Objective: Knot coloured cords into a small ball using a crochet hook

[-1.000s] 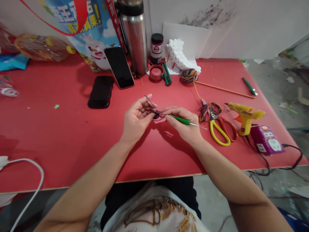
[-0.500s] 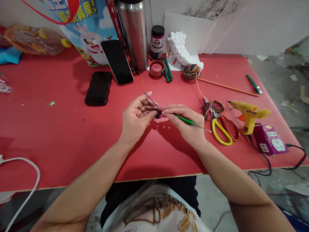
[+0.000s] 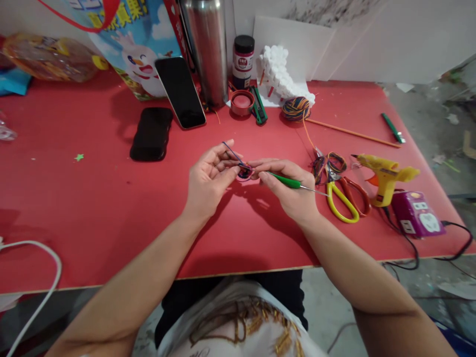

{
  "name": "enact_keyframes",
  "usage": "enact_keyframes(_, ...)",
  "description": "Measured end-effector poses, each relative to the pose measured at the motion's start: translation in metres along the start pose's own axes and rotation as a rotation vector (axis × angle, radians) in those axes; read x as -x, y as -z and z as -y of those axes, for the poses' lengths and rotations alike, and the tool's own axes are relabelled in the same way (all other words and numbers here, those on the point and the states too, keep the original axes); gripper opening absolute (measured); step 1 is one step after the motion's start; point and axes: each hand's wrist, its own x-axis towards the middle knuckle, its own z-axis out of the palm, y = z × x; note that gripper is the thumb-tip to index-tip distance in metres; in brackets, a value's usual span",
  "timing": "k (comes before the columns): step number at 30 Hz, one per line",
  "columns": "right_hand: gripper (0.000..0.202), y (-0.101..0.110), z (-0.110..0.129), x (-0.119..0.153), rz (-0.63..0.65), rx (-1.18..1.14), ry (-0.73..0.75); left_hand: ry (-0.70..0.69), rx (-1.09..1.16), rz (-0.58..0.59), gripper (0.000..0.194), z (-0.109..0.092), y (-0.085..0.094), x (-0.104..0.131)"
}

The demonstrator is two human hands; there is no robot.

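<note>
Over the red table, my left hand [image 3: 208, 183] pinches a small dark multicoloured yarn piece [image 3: 244, 172] between thumb and fingers. A strand of blue yarn [image 3: 231, 150] runs over the raised left forefinger to the piece. My right hand [image 3: 288, 186] is closed around a green-handled crochet hook [image 3: 290, 182], whose bare metal end points right. The hook's other end meets the yarn piece, and its tip is too small to make out. Both hands are close together, with the piece between their fingertips.
Scissors [image 3: 342, 198], a yellow glue gun [image 3: 385, 176] and a purple power box [image 3: 416, 214] lie right. A yarn ball [image 3: 296, 109], green cutter [image 3: 259, 105], steel bottle [image 3: 208, 54] and phone [image 3: 181, 93] are behind. A black case [image 3: 151, 134] sits left of the phone.
The right fingers have shifted slightly on the hook, and its green handle shows more. The yarn piece has turned a little and shows a rounder opening.
</note>
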Motion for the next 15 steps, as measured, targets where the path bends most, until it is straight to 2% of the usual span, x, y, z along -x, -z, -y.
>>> enact_keyframes(7,0.012,-0.0005,0.0012,0.0001,-0.012,-0.059,0.020,0.069,0.038,0.001,0.045,0.0001,-0.0011,0.0004)
enact_keyframes(15,0.008,-0.0013,0.0013,-0.0002,-0.028,-0.049,-0.022,0.016,0.064,-0.036,0.041,0.0003,-0.0027,-0.0003)
